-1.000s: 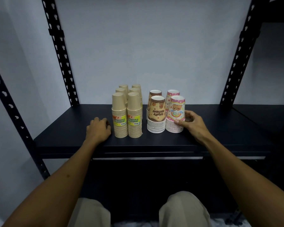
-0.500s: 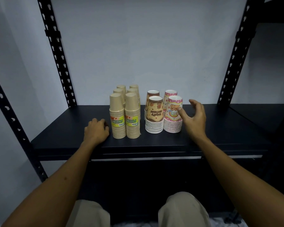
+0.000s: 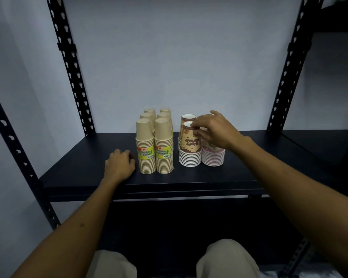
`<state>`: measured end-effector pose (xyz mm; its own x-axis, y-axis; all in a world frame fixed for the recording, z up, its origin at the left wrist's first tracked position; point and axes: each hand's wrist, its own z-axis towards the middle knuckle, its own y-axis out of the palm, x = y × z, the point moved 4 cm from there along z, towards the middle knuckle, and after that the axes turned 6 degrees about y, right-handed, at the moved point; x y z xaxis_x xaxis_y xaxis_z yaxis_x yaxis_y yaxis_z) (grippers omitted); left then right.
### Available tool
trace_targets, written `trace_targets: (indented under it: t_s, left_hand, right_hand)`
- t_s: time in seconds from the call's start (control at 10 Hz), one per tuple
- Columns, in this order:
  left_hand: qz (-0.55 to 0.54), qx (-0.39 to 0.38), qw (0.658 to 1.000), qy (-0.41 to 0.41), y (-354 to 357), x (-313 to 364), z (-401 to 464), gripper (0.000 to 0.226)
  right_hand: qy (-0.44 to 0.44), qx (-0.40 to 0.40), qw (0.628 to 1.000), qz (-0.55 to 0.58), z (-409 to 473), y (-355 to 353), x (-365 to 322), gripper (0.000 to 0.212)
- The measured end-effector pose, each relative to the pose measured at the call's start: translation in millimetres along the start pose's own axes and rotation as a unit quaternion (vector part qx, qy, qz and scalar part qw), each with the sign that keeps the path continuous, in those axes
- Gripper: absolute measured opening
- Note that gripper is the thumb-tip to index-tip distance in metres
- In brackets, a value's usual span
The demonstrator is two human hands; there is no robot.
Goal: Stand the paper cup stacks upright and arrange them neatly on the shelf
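Several plain kraft cup stacks [image 3: 146, 145] stand upright in two rows on the black shelf [image 3: 78, 157], the front two with yellow labels. To their right stand two brown patterned stacks, one in front [image 3: 189, 155] and one behind [image 3: 188, 116], and a pink patterned stack [image 3: 213, 157]. My right hand [image 3: 215, 130] reaches over the pink stack, hiding its top and whatever is behind it. Its fingertips pinch the top rim of the front brown stack. My left hand [image 3: 120, 164] rests as a loose fist on the shelf, just left of the kraft stacks.
Perforated black uprights stand at the back left [image 3: 76, 101] and back right [image 3: 283, 87], against a pale wall. Another dark shelf [image 3: 319, 141] adjoins on the right. Bare shelf surface lies on both sides of the cups. My knees [image 3: 225, 257] show below.
My right hand let go of the front pink stack, lifted open, then moved up and left onto the top of the front brown stack. My left hand stayed put.
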<state>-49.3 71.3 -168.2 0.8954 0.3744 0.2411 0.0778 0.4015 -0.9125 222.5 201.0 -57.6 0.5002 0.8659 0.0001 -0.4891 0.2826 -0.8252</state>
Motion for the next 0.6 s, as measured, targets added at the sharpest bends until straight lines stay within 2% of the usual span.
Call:
trace_targets:
  t_s: [0.5, 0.6]
  left_hand:
    - [0.001, -0.007, 1.000, -0.005, 0.9, -1.0, 0.1, 0.026]
    - [0.002, -0.002, 1.000, -0.006, 1.0, -0.8, 0.8, 0.026]
  right_hand:
    - [0.014, 0.041, 0.999, 0.033, -3.9, -1.0, -3.9, 0.028]
    - [0.026, 0.097, 0.995, 0.028, -10.7, -5.8, -4.9, 0.033]
